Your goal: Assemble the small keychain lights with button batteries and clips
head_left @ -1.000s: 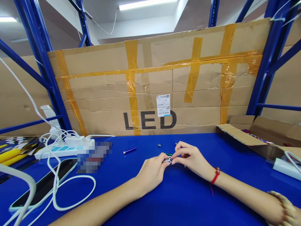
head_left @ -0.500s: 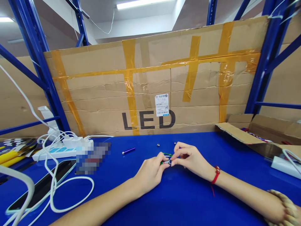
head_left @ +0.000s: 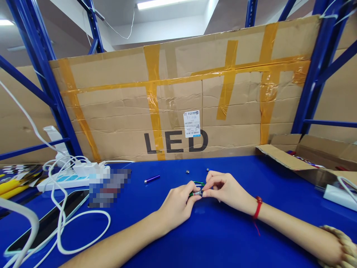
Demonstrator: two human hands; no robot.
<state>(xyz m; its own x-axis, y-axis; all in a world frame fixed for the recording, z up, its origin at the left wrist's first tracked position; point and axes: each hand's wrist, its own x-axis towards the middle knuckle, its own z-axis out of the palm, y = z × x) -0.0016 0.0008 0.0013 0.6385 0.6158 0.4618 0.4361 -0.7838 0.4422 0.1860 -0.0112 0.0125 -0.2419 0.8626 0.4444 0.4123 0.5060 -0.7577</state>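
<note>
Left hand (head_left: 178,203) pinches small green cylinder (head_left: 195,194), right hand (head_left: 223,188) pinching its 3 o'clock end; wrists rest on blue table (head_left: 223,238), likely for steadiness.

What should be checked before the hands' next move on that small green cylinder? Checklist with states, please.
1. Left hand pinches the small green cylinder: ok.
2. Right hand has its fingertips on the cylinder's silver end: ok.
3. Silver end fully seated: cannot tell, too small.
4. Loose metal bits lie on the blue table, apart from both hands: ok.
5. White cable lies well left of the hands: ok.
</note>
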